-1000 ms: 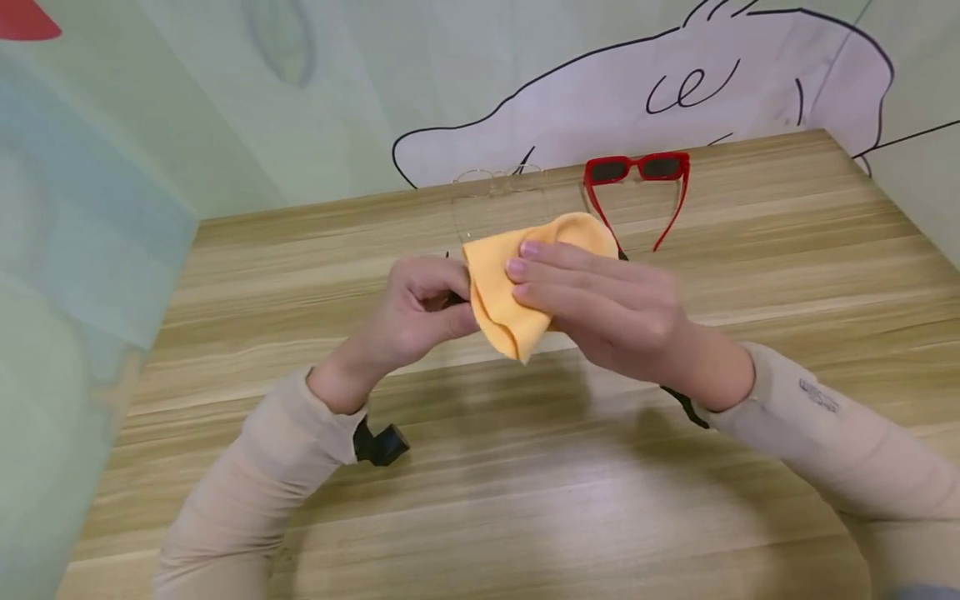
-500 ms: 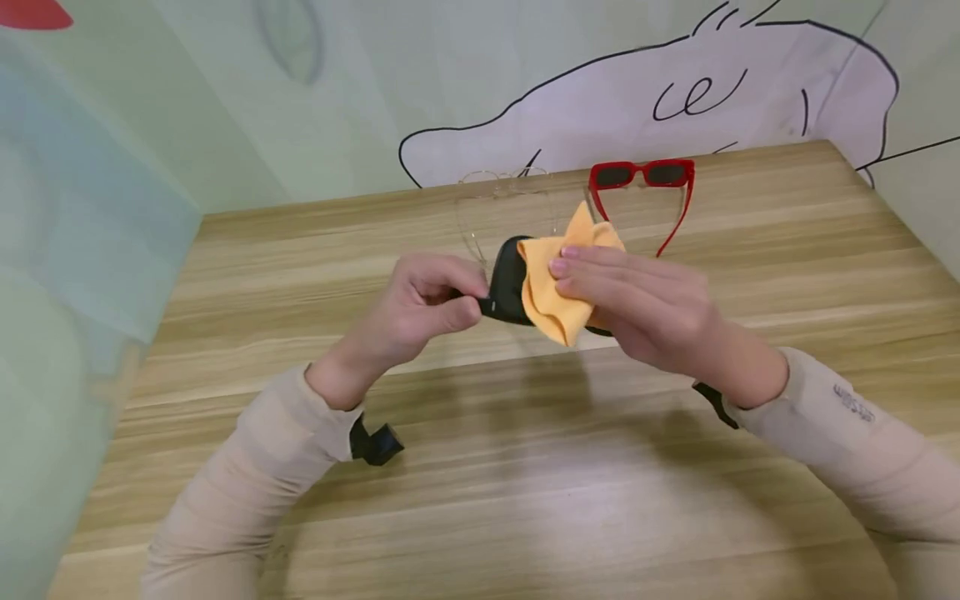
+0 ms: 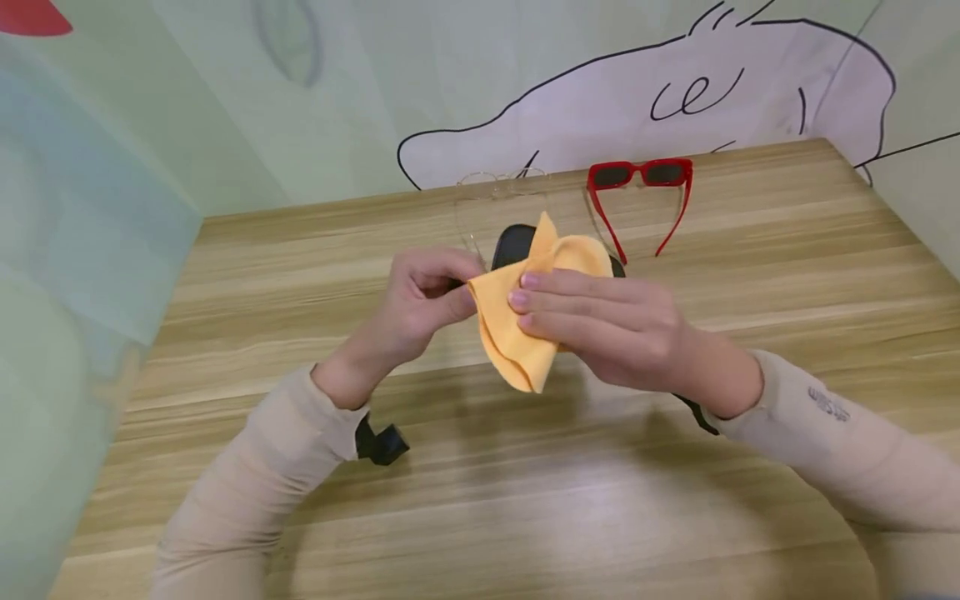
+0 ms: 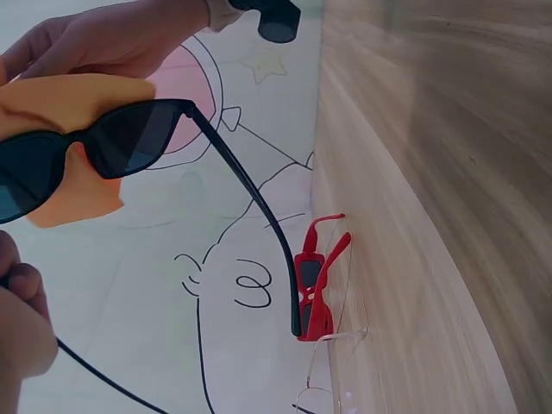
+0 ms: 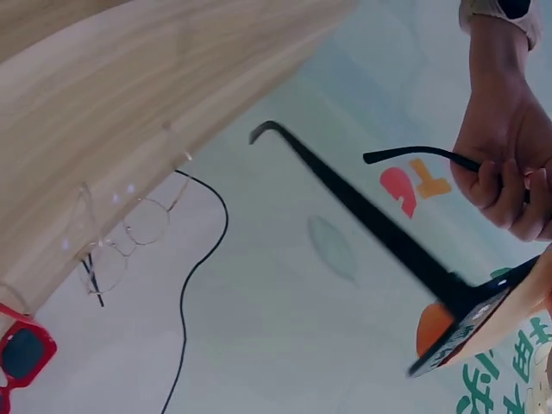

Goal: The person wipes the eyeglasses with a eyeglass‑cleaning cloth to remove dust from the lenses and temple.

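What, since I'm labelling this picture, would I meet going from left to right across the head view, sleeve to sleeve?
Left sleeve → left hand → orange cloth → right hand → right sleeve.

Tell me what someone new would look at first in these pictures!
Probably the bright orange cloth, which the right hand holds against the black sunglasses in the left hand. Next might come the red sunglasses near the back edge of the table, and the big outlined cartoon drawing on the wall behind.
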The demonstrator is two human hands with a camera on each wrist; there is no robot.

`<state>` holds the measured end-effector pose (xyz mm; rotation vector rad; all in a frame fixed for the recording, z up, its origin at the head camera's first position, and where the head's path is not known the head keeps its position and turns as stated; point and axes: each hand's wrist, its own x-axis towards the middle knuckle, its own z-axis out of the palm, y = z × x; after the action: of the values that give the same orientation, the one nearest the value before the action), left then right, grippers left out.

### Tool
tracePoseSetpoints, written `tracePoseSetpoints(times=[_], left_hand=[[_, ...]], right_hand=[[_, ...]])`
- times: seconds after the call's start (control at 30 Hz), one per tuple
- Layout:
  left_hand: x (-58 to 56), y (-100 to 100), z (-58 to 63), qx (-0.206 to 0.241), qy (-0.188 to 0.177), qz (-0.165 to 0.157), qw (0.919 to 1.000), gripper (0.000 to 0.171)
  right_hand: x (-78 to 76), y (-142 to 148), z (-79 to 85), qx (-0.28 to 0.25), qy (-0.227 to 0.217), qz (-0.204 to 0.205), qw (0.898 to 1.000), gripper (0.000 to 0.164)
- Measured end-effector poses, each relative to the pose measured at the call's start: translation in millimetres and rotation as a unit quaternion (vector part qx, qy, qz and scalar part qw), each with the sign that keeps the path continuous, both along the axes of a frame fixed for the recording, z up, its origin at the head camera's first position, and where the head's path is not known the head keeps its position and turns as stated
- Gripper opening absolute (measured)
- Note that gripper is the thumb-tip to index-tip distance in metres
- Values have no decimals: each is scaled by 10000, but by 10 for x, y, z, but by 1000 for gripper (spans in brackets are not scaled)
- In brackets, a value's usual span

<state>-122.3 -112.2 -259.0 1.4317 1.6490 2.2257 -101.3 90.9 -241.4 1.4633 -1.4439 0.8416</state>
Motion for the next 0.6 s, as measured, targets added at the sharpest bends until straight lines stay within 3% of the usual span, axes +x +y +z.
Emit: tracePoseSetpoints(times=[0.27, 0.47, 0.6], left_hand=[[35, -63, 47, 4, -116, -187, 9998, 7], [41, -52, 36, -279, -153, -238, 9992, 7], [65, -43, -2, -496, -211, -101, 9985, 7]], right_hand=[[-61, 131, -130, -181, -246, -87, 9995, 11], [-89, 122, -13, 22, -857, -159, 9962, 12], [-72, 29, 31, 34, -862, -8, 9963, 11]])
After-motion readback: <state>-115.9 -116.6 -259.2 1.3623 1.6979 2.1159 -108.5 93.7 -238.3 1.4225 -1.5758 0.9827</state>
